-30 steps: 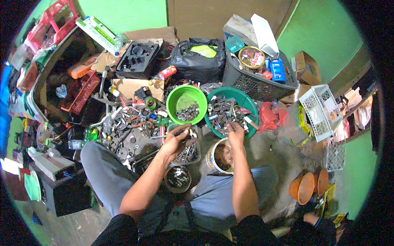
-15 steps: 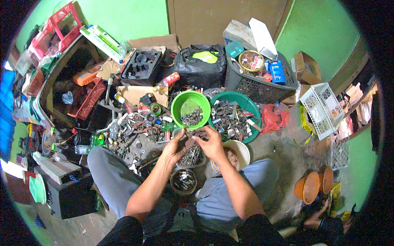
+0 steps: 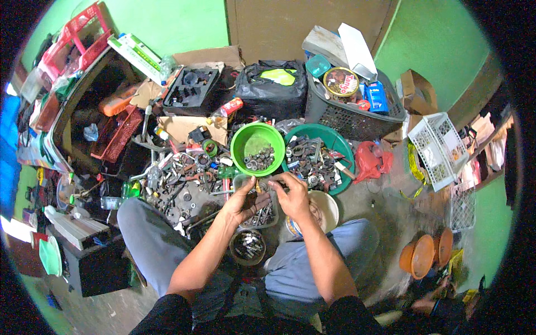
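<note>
Our left hand (image 3: 241,202) and right hand (image 3: 292,195) pinch small dark metal parts (image 3: 261,207) over the clear tray (image 3: 262,215); their long axis is too small to tell.

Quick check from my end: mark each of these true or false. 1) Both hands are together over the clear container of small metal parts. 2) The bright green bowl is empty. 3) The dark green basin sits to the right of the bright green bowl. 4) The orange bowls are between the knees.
1) True: the left hand and right hand meet over the clear plastic container.
2) False: the bright green plastic bowl holds some nuts.
3) True: the dark green basin adjoins it on the right.
4) False: the orange bowls lie far right on the floor.
</note>
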The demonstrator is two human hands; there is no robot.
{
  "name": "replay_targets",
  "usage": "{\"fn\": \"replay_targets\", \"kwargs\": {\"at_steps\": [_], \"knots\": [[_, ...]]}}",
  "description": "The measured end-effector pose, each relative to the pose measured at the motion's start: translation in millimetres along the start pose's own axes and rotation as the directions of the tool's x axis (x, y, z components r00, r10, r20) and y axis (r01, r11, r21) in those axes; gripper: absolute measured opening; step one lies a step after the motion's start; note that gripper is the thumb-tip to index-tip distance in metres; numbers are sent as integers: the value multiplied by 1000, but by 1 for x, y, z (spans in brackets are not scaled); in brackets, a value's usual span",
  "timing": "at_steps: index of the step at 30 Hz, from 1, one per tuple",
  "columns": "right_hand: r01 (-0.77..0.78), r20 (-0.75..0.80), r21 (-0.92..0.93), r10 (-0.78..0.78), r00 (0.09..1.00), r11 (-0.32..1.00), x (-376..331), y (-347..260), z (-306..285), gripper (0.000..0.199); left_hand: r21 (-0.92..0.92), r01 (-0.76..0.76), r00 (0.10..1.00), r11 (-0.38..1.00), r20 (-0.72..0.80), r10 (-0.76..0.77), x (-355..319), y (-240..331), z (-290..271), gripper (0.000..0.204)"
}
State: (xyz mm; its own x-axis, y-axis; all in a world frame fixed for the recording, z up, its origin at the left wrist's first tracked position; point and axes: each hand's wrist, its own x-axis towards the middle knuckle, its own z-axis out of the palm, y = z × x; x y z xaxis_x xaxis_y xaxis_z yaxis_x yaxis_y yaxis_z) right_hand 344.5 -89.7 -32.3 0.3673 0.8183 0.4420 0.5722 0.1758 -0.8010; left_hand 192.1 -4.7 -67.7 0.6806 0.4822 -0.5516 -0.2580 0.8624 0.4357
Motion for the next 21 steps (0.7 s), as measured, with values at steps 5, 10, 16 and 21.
{"fn": "replay_targets", "kwargs": {"at_steps": [5,10,16,21], "knots": [[-49,99,70,42,994,996,2,9,-4,18,-196,65,998,978,29,-61,7,-10,1,37],[-161,110,-15,162,981,987,-9,26,-9,25,-33,43,999,999,35,-41,11,-15,2,36],[-238,58,-55,241,969,970,-20,47,-15,21,50,65,996,997,-61,-62,14,-26,0,36],[-379,-14,-85,379,925,922,-16,74,-38,21,4,94,988,996,-126,-93,25,-30,-11,34]]}}
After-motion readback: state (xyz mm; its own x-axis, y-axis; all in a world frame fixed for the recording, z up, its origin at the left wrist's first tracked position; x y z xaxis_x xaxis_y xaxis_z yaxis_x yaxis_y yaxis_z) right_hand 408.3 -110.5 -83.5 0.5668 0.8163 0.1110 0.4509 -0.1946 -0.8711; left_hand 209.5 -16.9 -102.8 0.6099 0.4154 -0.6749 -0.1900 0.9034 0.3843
